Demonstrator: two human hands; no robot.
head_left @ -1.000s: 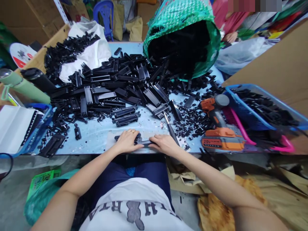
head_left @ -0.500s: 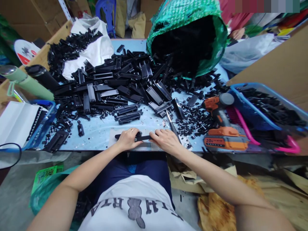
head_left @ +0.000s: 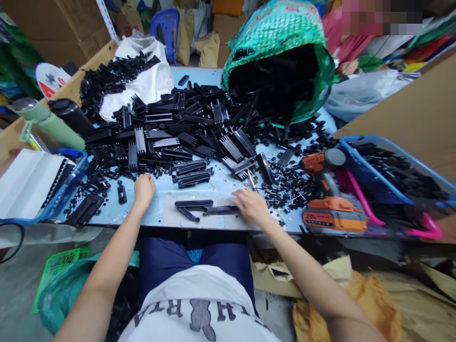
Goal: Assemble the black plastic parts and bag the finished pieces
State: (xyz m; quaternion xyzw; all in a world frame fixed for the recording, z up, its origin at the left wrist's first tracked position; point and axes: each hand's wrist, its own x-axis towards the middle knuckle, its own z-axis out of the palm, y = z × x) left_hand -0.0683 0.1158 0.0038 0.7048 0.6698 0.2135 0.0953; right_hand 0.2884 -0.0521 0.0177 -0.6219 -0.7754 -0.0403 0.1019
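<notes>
My left hand (head_left: 144, 192) is at the near edge of the heap of small black plastic parts (head_left: 156, 168), fingers curled and pressed together; whatever they pinch is hidden. On a pale board (head_left: 171, 218) before me lies a jointed black plastic arm (head_left: 194, 204), bent into a V at its left part. My right hand (head_left: 251, 205) hovers at the right end of this arm, its fingers stretched out and somewhat blurred. Just beyond those fingers shows the metal end of a slim hand tool (head_left: 252, 180), its handle largely covered by the hand. Two assembled black arms (head_left: 192, 173) lie beyond the board.
A green woven sack (head_left: 278, 40) spills black parts onto the blue table. An orange cordless drill (head_left: 329, 190) stands right, beside a blue bin (head_left: 392, 147) of black pieces. Left are a green bottle (head_left: 50, 123) and a blue basket (head_left: 76, 175). Another person's hand (head_left: 348, 67) shows behind.
Both hands have let go of the black arm, which now lies bent on the board. My left hand has moved left and away to the small parts; my right hand shifted slightly right.
</notes>
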